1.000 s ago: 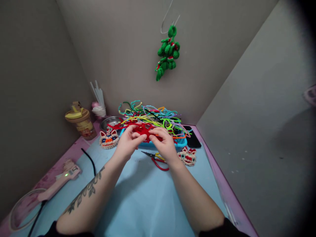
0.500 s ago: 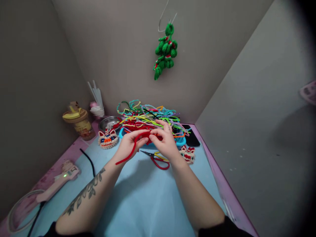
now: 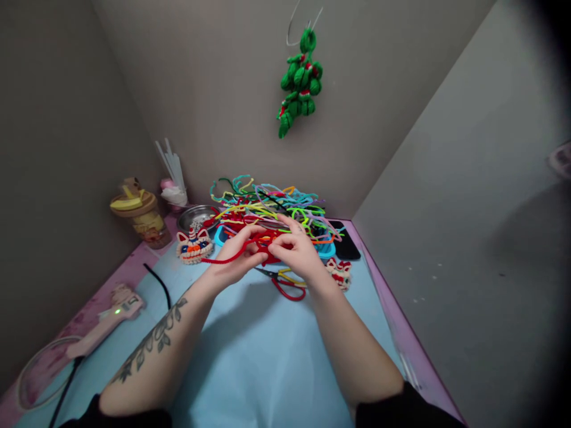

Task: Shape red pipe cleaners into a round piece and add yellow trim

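Observation:
A red pipe cleaner (image 3: 227, 260) runs from between my hands out to the left, across my left hand. My left hand (image 3: 238, 252) is closed on a bent or woven red pipe cleaner piece (image 3: 268, 242), thumb below and fingers behind it. My right hand (image 3: 294, 249) pinches the right side of the same red piece with thumb and forefinger, its other fingers raised. Exactly how the red piece is shaped is partly hidden by the fingers. Just below my hands lie scissors (image 3: 288, 288) with red and yellow handles on the blue mat (image 3: 267, 356).
Behind my hands, a blue basket (image 3: 329, 249) overflows with colourful pipe cleaners (image 3: 263, 199). Lion-head pieces (image 3: 194, 245) (image 3: 339, 274) flank it. A metal bowl (image 3: 187, 219), lidded cup (image 3: 149, 223) and glue gun (image 3: 111, 324) are left; a phone (image 3: 348, 242) lies right.
The loose red end has swung upward and now lies more level, pointing left. My hands have shifted slightly around the red piece. The whole view has moved a little.

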`<action>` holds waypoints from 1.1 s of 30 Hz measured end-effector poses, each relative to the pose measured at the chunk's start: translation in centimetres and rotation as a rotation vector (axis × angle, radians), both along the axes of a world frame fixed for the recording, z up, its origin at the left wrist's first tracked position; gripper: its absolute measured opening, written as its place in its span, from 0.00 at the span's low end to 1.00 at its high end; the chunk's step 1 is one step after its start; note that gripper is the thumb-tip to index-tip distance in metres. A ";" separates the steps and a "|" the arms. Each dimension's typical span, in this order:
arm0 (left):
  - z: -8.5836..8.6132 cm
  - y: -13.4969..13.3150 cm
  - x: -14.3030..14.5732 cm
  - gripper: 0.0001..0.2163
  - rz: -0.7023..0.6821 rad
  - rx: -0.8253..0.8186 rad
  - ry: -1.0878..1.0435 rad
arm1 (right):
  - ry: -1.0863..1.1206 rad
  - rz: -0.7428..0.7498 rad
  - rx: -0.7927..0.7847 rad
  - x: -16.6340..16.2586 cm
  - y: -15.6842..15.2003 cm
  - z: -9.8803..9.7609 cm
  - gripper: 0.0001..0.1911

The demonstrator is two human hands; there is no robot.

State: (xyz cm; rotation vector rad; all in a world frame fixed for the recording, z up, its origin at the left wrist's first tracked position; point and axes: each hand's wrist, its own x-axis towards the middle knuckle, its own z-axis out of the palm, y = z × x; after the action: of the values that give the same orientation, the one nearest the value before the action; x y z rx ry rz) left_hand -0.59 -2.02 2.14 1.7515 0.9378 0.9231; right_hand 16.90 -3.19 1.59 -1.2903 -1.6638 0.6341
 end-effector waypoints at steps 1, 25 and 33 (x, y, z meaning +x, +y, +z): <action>0.0 0.0 -0.1 0.20 -0.011 -0.007 0.017 | 0.029 0.002 -0.007 -0.1 0.1 -0.2 0.07; -0.5 0.7 0.6 0.21 0.256 -0.122 -0.273 | 0.141 -0.081 0.056 -1.6 0.1 -1.0 0.05; -0.3 0.0 1.4 0.21 0.347 -0.078 -0.247 | 0.185 -0.184 0.096 -2.9 0.0 -1.9 0.07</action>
State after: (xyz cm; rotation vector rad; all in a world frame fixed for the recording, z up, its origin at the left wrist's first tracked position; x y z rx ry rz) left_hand 0.79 -2.00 1.82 1.3927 1.1151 1.2747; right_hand 14.02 -3.16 -0.30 -1.2585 -1.3910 0.5395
